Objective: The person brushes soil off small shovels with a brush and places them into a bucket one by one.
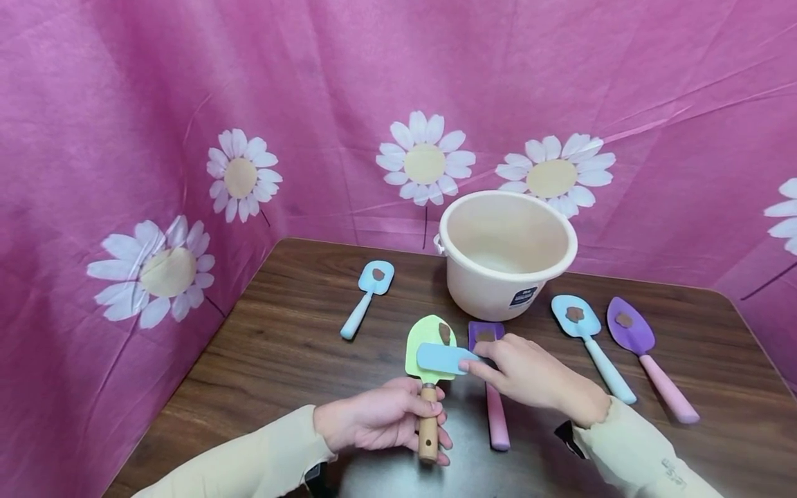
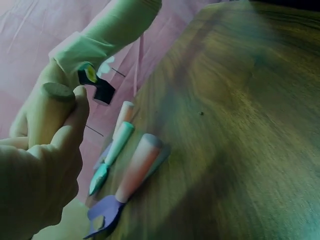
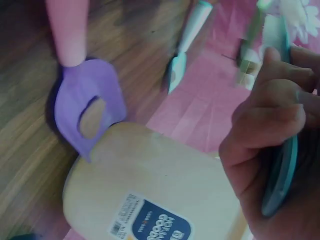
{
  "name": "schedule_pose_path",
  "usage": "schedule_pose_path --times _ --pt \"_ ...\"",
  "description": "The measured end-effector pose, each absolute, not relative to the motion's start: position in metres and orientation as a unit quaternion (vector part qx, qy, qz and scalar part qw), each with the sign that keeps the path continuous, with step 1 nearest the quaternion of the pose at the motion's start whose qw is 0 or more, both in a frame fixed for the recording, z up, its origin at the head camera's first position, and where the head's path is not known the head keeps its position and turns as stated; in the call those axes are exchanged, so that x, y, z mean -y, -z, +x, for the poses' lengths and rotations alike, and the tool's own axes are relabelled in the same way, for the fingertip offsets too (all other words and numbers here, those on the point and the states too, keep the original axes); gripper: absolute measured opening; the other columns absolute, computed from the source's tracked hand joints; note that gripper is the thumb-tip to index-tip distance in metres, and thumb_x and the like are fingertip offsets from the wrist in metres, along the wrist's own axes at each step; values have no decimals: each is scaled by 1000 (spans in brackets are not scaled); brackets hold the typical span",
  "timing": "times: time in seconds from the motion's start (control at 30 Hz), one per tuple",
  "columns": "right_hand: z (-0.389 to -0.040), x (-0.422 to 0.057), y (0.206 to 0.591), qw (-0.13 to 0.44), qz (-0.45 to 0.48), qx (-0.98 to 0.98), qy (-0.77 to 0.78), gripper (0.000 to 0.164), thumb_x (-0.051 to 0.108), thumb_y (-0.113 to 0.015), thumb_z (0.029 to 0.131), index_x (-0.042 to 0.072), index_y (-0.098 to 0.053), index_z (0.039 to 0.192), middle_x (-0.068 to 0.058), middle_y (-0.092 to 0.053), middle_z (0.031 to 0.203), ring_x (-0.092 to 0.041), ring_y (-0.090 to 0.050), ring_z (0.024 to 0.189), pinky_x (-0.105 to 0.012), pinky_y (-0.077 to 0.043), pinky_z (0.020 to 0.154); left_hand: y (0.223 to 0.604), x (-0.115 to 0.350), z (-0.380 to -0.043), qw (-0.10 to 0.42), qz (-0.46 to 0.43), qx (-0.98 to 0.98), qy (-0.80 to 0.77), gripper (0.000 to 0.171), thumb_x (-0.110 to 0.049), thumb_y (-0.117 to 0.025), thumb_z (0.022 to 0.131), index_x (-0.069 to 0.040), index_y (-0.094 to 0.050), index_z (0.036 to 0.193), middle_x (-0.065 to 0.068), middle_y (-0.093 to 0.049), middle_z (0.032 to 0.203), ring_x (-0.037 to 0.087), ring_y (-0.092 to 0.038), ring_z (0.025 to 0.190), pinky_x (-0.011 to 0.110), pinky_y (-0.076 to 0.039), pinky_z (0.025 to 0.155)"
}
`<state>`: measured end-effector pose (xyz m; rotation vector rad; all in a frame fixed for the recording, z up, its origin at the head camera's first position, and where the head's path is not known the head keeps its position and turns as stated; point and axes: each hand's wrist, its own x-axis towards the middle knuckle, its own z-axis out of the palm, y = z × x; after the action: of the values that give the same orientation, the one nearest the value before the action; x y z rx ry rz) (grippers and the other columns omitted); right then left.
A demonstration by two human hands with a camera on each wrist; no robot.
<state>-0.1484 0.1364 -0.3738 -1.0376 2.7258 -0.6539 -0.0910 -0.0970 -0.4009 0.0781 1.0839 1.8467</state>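
My left hand holds a small shovel by its wooden handle. Its light green blade faces up, with a brown patch near the tip. A flat light blue scraper is pinched between the thumb and fingers of my right hand; it overlaps the lower part of the green blade. In the right wrist view the fingers hide much of the scraper. Close beside the green shovel, partly under my right hand, lies a purple shovel with a pink handle and a brown patch.
A cream bucket stands at the back of the wooden table. Left of it lies a small blue shovel. To the right lie a blue shovel and a purple one; each blade bears a brown patch. A pink flowered curtain hangs behind.
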Motion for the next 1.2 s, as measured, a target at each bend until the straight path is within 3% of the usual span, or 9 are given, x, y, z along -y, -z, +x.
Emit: schedule_pose_path --times 0.47,0.67,0.83,1.03,1.2 --pt "-172 -136 384 -10 -263 -948 180 38 48 -53 95 21 -47 68 8 -35 56 -8 -37 51 -24 -32 44 399 98 -91 508 30 -440 -740 11 -3 -37 99 -8 -30 106 3 -50 90 21 -67 84 67 -38 101" --pt "-175 -134 383 -29 -252 -949 187 37 47 -51 96 20 -49 71 6 -35 56 -10 -38 50 -25 -33 45 402 98 -90 498 26 -444 -745 12 -3 -39 99 -9 -31 105 3 -51 89 20 -67 83 66 -39 101" --pt "-168 -128 377 -18 -286 -936 206 35 47 -53 95 23 -48 70 11 -35 56 -6 -37 51 -22 -35 48 403 98 -89 496 24 -442 -747 10 -3 -38 99 -10 -32 103 2 -51 88 20 -67 83 65 -40 101" --pt "-151 -121 374 42 -362 -912 190 36 50 -50 96 26 -48 69 14 -33 57 -1 -36 52 -18 -34 49 403 98 -89 489 23 -446 -749 8 -3 -38 99 -10 -35 102 2 -51 87 20 -67 82 65 -42 99" --pt "-143 -120 376 75 -360 -910 190 39 50 -49 96 25 -46 67 14 -32 56 -1 -34 50 -18 -32 47 401 98 -89 491 26 -445 -748 10 -3 -37 99 -9 -33 104 2 -51 87 20 -66 83 65 -41 100"
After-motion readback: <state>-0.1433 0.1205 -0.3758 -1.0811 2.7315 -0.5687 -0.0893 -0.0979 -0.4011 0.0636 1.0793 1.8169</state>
